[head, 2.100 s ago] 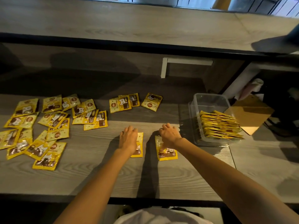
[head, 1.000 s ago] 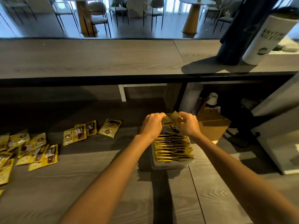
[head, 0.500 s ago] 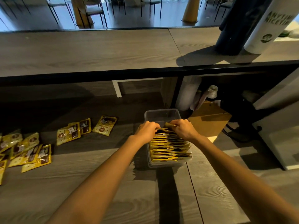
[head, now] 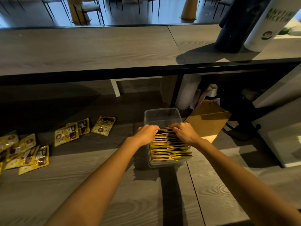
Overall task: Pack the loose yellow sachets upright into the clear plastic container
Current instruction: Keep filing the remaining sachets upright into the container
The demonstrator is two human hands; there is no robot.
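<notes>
The clear plastic container (head: 162, 115) sits on the wooden counter (head: 97, 185), and a row of yellow sachets (head: 169, 148) stands on edge inside it, filling the part nearest the person. The far part of the container has no sachets in it. Both hands are at the far end of that row. The left hand (head: 147, 134) is curled with its fingers down on the top sachets, and the right hand (head: 184, 132) does the same from the other side. They seem to be pinching or pressing the last sachets into place, but I cannot tell whether they are holding on or just pushing.

To the left of the container, more loose sachets (head: 84, 128) lie flat on the counter, and a bigger pile (head: 24, 152) lies further left.

With room left behind the row, the sachets could tip over once the hands let go. Pushing too hard could bend them.
</notes>
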